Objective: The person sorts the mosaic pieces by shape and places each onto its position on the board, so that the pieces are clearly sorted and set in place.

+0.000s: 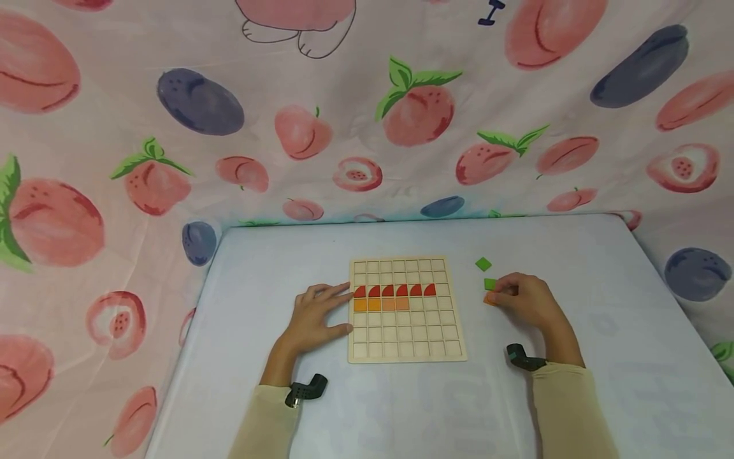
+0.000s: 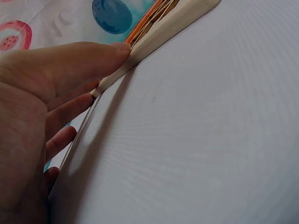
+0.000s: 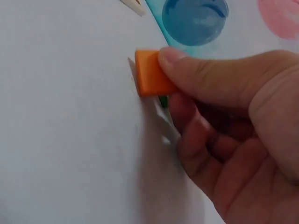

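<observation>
A pale wooden grid board (image 1: 407,350) lies flat on the table. One of its rows holds several tiles with red quarter-circles (image 1: 388,291). In the row below sit two orange tiles (image 1: 367,305) and two paler orange tiles (image 1: 395,304). With fingers spread, my left hand (image 1: 312,319) touches the board's left edge; the left wrist view shows the thumb against the rim (image 2: 154,39). Right of the board, my right hand (image 1: 527,299) pinches an orange square tile (image 3: 152,72) between thumb and fingers. Just beyond that tile lies a green tile (image 1: 490,284), partly beside the fingers.
Another green tile (image 1: 483,264) lies farther back, turned like a diamond. A white cloth covers the table (image 1: 258,255). Behind it and at the sides hangs a fruit-print curtain (image 1: 321,83). A dark wrist camera (image 1: 309,387) is strapped on each wrist.
</observation>
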A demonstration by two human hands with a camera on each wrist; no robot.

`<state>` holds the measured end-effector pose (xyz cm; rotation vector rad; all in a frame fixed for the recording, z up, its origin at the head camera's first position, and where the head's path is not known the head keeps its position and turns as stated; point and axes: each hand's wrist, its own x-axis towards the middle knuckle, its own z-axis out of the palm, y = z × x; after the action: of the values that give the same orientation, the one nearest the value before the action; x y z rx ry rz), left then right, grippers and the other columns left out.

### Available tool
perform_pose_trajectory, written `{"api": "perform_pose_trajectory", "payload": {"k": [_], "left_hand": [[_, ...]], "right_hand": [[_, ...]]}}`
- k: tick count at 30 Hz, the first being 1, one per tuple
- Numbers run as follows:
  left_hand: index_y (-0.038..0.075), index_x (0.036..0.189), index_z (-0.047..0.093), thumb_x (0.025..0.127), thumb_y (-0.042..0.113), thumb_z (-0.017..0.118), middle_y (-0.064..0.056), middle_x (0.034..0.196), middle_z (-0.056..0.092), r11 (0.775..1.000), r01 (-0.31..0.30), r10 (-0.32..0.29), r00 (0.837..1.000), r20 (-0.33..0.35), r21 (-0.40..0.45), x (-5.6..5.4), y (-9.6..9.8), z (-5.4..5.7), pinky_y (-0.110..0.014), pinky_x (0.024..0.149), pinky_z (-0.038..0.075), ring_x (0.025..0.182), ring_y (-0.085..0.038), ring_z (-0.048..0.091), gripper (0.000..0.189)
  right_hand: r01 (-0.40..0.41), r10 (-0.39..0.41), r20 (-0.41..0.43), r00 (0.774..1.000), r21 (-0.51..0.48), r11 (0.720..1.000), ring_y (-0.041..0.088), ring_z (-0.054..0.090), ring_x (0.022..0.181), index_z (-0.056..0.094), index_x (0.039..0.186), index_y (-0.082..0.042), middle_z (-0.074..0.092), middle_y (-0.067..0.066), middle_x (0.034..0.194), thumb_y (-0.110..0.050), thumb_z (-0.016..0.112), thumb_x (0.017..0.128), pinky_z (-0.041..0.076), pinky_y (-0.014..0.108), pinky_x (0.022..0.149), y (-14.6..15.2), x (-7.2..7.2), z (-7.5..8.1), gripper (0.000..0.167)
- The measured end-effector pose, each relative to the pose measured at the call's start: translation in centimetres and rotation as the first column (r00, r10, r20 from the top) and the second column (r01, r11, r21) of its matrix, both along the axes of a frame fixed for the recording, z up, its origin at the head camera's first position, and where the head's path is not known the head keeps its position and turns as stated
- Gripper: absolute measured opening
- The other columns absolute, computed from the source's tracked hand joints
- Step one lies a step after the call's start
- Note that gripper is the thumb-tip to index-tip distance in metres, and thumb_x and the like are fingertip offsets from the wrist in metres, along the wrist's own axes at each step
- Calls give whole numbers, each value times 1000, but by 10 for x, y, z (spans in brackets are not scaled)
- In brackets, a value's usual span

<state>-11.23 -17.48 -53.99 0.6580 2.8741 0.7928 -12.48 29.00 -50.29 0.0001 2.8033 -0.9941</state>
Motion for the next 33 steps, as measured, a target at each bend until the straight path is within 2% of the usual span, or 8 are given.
{"api": "perform_pose_trajectory", "payload": {"k": [6, 13, 20, 25, 28, 33], "left_hand": [[32, 148, 55, 85, 51, 72, 14, 161, 42, 1000, -1, 1, 1000, 5, 1, 0, 0, 0, -52, 104, 29, 142, -24, 36, 68], [31, 147, 57, 84, 50, 74, 14, 160, 44, 1000, -4, 5, 1000, -10, 15, -1, -1, -1, -52, 104, 29, 141, -23, 37, 68], [30, 146, 58, 84, 49, 74, 13, 159, 45, 1000, -9, 10, 1000, -14, 21, 0, -1, -2, -53, 104, 29, 141, -24, 38, 67], [31, 147, 56, 84, 51, 73, 14, 160, 43, 1000, -11, 11, 1000, -7, 6, -1, -1, -2, -52, 105, 29, 141, -23, 37, 68], [31, 147, 56, 84, 51, 73, 14, 160, 43, 1000, -12, 12, 1000, -4, 6, 0, 0, -2, -53, 105, 29, 141, -23, 37, 68], [31, 147, 57, 84, 51, 74, 14, 160, 44, 1000, -11, 11, 1000, -7, 8, 0, 0, -1, -53, 104, 29, 140, -24, 37, 68]], "right_hand": [[-75, 75, -1, 997, -61, 995, 14, 63, 83, 73, 97, -10, 74, 1, 90, -29, 78, 91, 47, 25, 74, -15, -4, -1, 21], [-62, 61, -9, 998, -130, 990, 15, 65, 84, 71, 101, -8, 73, 4, 92, -25, 76, 93, 50, 25, 75, -37, -8, -6, 20], [-60, 72, 35, 997, -267, 962, 19, 63, 66, 68, 106, -6, 73, 11, 94, -23, 73, 95, 53, 28, 59, -57, -11, -7, 20], [-70, 84, 31, 996, -317, 946, 18, 70, 77, 70, 108, -7, 75, 11, 98, -21, 74, 95, 56, 27, 69, -69, -11, -6, 19], [-81, 88, 13, 996, -290, 953, 16, 71, 87, 73, 108, -10, 76, 6, 99, -22, 75, 94, 56, 26, 77, -75, -10, -7, 19], [-105, 104, -18, 994, -266, 958, 16, 70, 91, 75, 112, -13, 77, 4, 103, -18, 76, 92, 54, 27, 82, -81, -9, -6, 20]]}}
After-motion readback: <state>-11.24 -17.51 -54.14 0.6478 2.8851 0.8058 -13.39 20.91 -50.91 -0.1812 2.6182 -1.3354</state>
